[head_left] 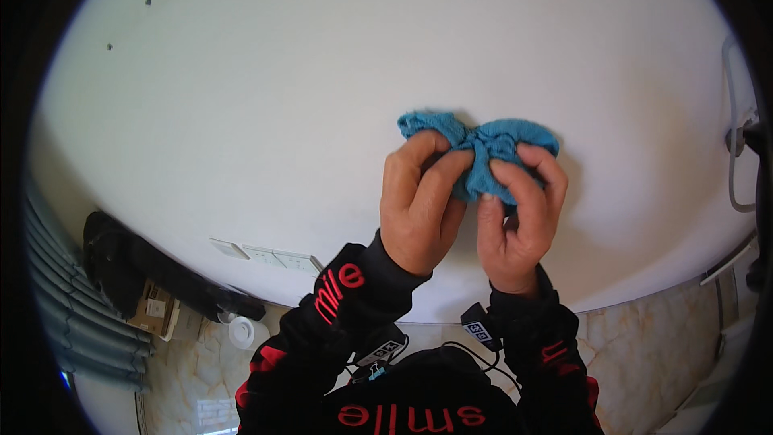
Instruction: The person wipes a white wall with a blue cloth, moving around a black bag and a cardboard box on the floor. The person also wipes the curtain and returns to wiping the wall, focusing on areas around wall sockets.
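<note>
A crumpled blue cloth (491,141) is bunched up in front of the white wall (282,97). My left hand (419,201) grips its left part, with the fingers curled into the folds. On the other side my right hand (523,217) pinches the cloth between thumb and bent fingers. Both hands are close together, and the cloth is gathered between them. Whether the cloth touches the wall I cannot tell for sure. Some fingertips are hidden in the fabric.
Sockets (282,259) sit low on the wall at the left. Beyond them are a dark bundle (153,270), a cardboard box (153,308), a white round container (246,332) and a blue-grey curtain (68,290). A grey hose (731,153) hangs at the right. The floor (636,346) is marble-patterned.
</note>
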The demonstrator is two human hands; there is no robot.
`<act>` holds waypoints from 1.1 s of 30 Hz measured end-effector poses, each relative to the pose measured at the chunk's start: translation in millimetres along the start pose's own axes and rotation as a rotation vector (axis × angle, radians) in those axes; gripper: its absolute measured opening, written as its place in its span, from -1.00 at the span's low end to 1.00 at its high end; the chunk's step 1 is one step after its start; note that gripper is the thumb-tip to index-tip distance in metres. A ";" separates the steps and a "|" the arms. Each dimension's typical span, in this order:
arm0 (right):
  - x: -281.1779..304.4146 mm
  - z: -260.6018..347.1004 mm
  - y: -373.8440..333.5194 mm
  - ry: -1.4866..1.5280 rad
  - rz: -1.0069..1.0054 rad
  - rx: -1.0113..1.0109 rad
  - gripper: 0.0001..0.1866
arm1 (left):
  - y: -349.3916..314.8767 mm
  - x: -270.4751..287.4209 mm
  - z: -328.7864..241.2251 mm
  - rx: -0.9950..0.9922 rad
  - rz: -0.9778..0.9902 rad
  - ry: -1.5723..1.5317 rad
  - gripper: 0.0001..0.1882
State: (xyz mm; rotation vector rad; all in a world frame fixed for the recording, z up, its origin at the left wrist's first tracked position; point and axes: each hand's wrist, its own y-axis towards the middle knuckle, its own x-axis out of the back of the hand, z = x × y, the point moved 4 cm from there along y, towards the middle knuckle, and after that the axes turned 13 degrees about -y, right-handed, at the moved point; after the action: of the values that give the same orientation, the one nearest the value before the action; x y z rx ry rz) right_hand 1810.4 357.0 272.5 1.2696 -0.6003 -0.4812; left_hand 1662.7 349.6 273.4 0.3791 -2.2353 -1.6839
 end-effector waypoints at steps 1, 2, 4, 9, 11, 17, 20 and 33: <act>-4.2 0.4 -3.7 -0.063 0.051 -0.053 -0.69 | -2.2 -0.5 -2.6 -0.005 0.012 0.020 -0.46; -5.4 7.0 -14.3 -0.051 0.049 -0.054 -0.68 | -8.6 -0.4 -3.2 0.083 0.021 0.048 -0.47; -7.9 21.3 -37.1 -0.042 0.086 -0.006 -0.68 | -25.1 1.1 -13.5 0.059 0.098 0.049 -0.52; -8.8 16.8 -17.6 -0.028 0.094 -0.018 -0.70 | -9.8 15.2 -3.8 0.026 0.109 0.044 -0.51; -12.3 7.5 10.8 -0.116 0.096 -0.027 -0.70 | 11.6 19.8 10.6 0.078 0.009 0.023 -0.49; -33.5 35.9 -52.9 -0.035 0.087 -0.026 -0.65 | -53.1 33.7 9.2 0.143 0.051 0.038 -0.53; -49.3 50.4 -99.2 -0.037 0.338 -0.019 -0.66 | -101.1 51.6 14.9 0.276 0.209 0.016 -0.63; -74.9 71.3 -119.3 -0.037 0.383 0.024 -0.63 | -126.7 90.7 45.6 0.182 0.139 0.038 -0.58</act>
State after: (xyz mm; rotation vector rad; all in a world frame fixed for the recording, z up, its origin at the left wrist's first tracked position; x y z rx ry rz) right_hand 1706.3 324.6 158.4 1.1353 -0.8602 -0.1796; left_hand 1564.0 319.5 148.0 0.2880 -2.3358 -1.3980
